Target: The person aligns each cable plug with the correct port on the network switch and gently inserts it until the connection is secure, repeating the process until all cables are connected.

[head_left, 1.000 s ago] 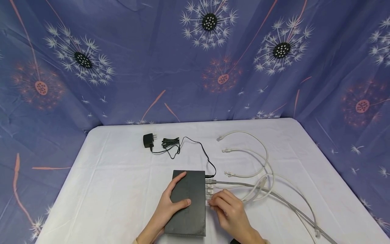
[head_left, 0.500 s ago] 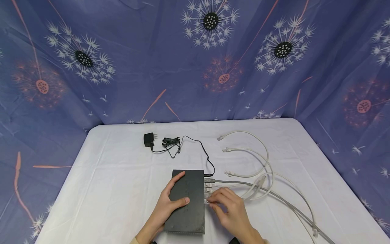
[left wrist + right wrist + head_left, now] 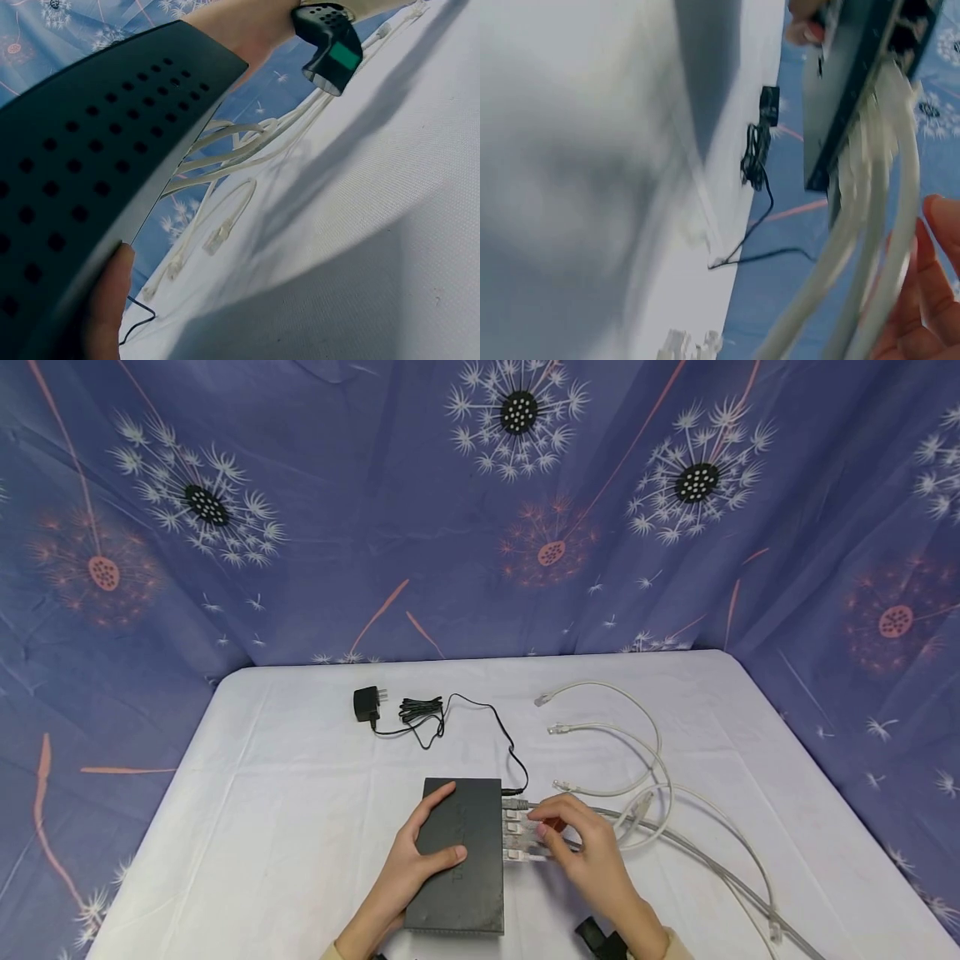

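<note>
My left hand (image 3: 405, 870) grips a dark grey network switch (image 3: 474, 893), thumb across its top. In the left wrist view the perforated side of the switch (image 3: 96, 145) is turned to the camera. Several Ethernet cable plugs (image 3: 514, 855) sit along the ports on its right side. My right hand (image 3: 592, 847) hovers close to these plugs with thumb and fingers apart. In the right wrist view, white Ethernet cables (image 3: 906, 172) run from the ports past my right fingers (image 3: 922, 292), which look loosely bent beside them. Some port sockets there are uncovered.
A black power adapter (image 3: 366, 703) lies at the back left, its bundled cord (image 3: 420, 710) leading to the switch. Loose white cable ends (image 3: 564, 787) lie to the right. A thicker grey cable (image 3: 697, 853) crosses toward the front right of the white table (image 3: 285, 827).
My right hand has left the front plug it was pinching and moved slightly back and right, its fingers spread. That plug now shows at the port. The left hand stays on the switch.
</note>
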Available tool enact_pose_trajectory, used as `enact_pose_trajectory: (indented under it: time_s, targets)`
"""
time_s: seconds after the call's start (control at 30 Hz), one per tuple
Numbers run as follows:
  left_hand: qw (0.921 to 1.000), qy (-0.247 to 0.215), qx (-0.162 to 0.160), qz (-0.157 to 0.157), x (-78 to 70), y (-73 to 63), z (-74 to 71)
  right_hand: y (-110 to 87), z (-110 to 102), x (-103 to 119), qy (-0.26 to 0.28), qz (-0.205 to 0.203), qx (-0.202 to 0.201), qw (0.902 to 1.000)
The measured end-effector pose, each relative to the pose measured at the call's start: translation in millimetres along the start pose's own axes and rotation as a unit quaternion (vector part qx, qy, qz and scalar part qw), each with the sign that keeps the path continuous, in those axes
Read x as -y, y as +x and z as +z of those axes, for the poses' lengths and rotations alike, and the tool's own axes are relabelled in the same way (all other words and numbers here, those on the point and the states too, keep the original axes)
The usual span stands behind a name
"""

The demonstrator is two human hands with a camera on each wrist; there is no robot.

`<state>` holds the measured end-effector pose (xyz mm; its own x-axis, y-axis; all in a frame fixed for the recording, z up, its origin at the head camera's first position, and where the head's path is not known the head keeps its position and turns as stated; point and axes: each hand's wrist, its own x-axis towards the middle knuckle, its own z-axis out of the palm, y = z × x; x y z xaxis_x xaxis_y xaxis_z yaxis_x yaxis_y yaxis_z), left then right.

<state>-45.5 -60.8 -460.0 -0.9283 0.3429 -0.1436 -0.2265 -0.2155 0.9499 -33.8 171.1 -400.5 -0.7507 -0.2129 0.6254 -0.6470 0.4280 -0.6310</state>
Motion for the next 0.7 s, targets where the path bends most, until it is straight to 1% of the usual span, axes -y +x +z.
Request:
enact_pose_trajectory:
  time_s: [0.1, 0.33, 0.43, 0.53, 0.7]
  targets:
    - [1.0, 0.004, -0.003, 0.001, 0.4, 0.0, -0.2, 1.3, -4.9, -4.8, -0.007, 0.012, -0.001, 0.9999]
    - [0.9999, 0.012, -0.009, 0.003, 0.8, 0.3, -0.6, -9.0, -11.1, -40.0, -0.019, 0.044, 0.002, 0.9988]
    - [0.9999, 0.008, -0.01, 0.003, 0.8, -0.2, -0.8, -8.8, -14.0, -46.3, -0.017, 0.051, -0.006, 0.9985]
    - [1.0, 0.004, -0.009, 0.003, 0.8, -0.9, -1.6, -7.7, -17.2, -51.4, -0.003, 0.059, -0.014, 0.9982]
    - [0.9999, -0.017, -0.003, -0.001, 0.2, -1.3, -2.5, -5.9, -23.6, -58.6, 0.009, 0.08, -0.018, 0.9966]
